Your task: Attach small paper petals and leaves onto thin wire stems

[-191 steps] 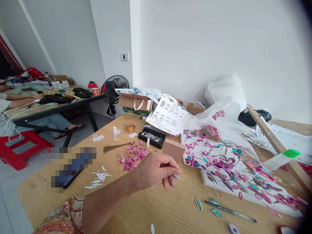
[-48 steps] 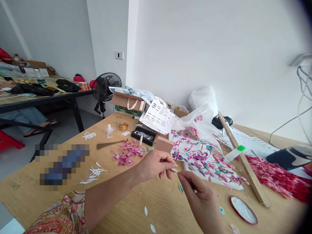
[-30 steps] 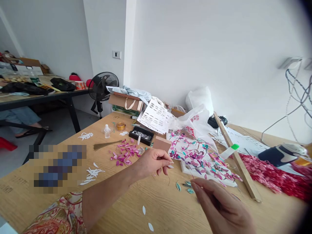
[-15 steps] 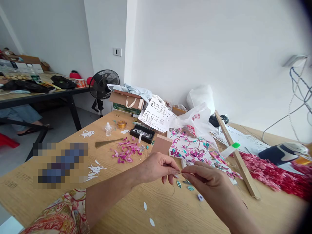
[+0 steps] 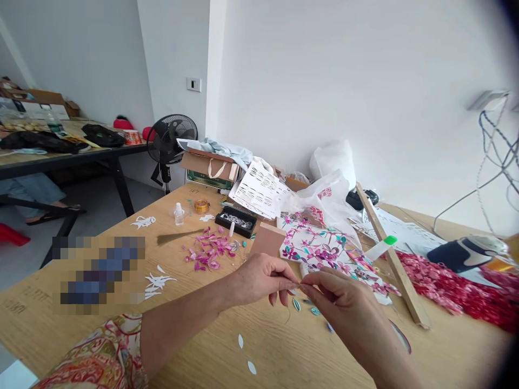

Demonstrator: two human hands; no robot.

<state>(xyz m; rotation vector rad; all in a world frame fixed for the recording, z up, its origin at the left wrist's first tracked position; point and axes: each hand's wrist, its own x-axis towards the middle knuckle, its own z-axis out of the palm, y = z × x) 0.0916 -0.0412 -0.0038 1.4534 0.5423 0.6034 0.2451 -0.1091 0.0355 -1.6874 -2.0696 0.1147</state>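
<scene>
My left hand (image 5: 263, 278) is closed in a pinch, thumb against forefinger, over the middle of the table. A thin thread (image 5: 288, 316) hangs in a curve below its fingertips. My right hand (image 5: 344, 297) is pinched too, its fingertips meeting the left ones; the small thing between them is hidden. Just beyond the fingers lie a teal-edged leaf shape (image 5: 297, 305) and another teal piece (image 5: 315, 311). A small purple spool (image 5: 330, 327) is partly covered by my right hand. Two white leaf-shaped cutouts (image 5: 252, 367) lie on the wood nearer to me.
Pink petals (image 5: 211, 248), a black tray (image 5: 235, 222), a small bottle (image 5: 179, 214) and white cutouts (image 5: 158, 281) lie left of centre. A wooden block (image 5: 266, 240) stands behind my hands. Rightward are a floral sheet (image 5: 316, 243), a wooden bar (image 5: 393, 259) and red strands (image 5: 446, 286).
Both hands keep their pinch, fingertips together. My right hand has turned slightly, covering more of the purple spool and baring a curved dark-rimmed edge beside its wrist. The view has shifted slightly.
</scene>
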